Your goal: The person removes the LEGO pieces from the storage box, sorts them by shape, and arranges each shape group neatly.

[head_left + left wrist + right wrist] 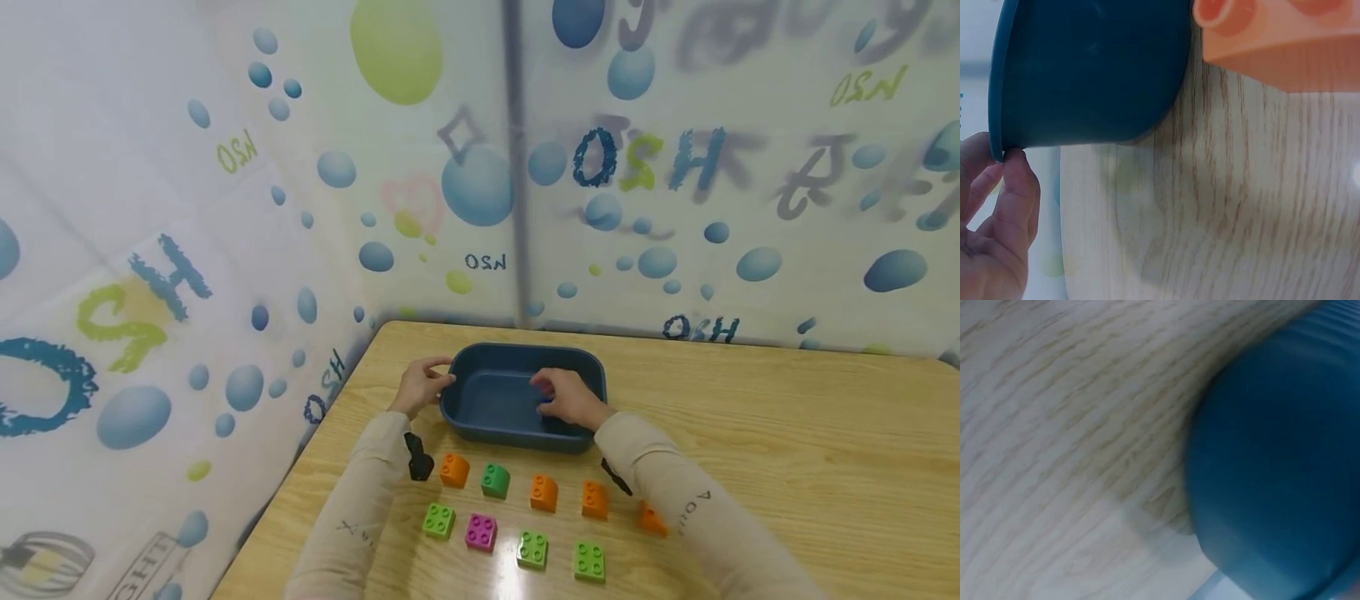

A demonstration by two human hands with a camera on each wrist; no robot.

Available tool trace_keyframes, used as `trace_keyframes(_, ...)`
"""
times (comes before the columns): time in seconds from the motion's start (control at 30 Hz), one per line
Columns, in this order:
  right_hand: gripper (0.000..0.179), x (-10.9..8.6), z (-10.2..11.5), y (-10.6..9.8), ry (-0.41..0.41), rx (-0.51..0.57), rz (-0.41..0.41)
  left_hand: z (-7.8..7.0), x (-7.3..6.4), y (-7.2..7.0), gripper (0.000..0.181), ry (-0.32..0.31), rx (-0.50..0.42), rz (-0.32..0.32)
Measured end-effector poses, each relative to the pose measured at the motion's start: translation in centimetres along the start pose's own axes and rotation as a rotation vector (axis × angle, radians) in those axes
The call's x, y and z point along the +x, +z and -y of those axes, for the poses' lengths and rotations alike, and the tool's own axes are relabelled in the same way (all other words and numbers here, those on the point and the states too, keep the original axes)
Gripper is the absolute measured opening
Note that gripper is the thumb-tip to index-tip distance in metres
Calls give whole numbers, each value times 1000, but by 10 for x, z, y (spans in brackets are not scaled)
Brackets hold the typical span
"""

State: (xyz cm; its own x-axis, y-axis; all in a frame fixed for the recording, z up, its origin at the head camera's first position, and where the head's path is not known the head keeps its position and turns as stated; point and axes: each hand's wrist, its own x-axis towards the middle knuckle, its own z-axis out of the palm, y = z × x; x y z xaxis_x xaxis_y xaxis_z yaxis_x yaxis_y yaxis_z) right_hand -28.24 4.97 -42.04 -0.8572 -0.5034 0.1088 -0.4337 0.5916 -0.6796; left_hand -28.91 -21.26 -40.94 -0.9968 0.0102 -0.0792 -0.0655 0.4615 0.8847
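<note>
A dark blue plastic basin (pixel 487 429) stands on the table. My left hand (pixel 422 386) pinches its left rim between thumb and fingers; the left wrist view shows this hand (pixel 997 219) at the edge of the basin (pixel 1091 75). Inside the basin's right half, my right hand (pixel 568 398) has curled fingers around a small blue block (pixel 546 402), mostly hidden by the hand. The right wrist view shows only the basin's outer wall (pixel 1272 462), blurred, and almost none of that hand.
Toy bricks lie in two rows before the basin: orange (pixel 453 470), green (pixel 495 481) and more orange (pixel 594 499) behind; lime (pixel 438 520), magenta (pixel 481 532) and lime (pixel 589 561) in front. An orange piece (pixel 653 520) is partly behind the right sleeve. Patterned walls (pixel 637 250) border the table.
</note>
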Motion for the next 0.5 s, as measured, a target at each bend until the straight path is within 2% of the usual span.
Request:
trace_keyframes(0.17,39,-3,-2,-7,6,29,-4,-1,0,-2,36,1,1,-4)
trace_keyframes(0.37,36,-3,-4,-7,47,-49,88,0,2,-2,36,6,0,-4)
trace_keyframes(0.5,32,-1,-6,-3,53,-63,120,1,1,-1,36,5,1,-6)
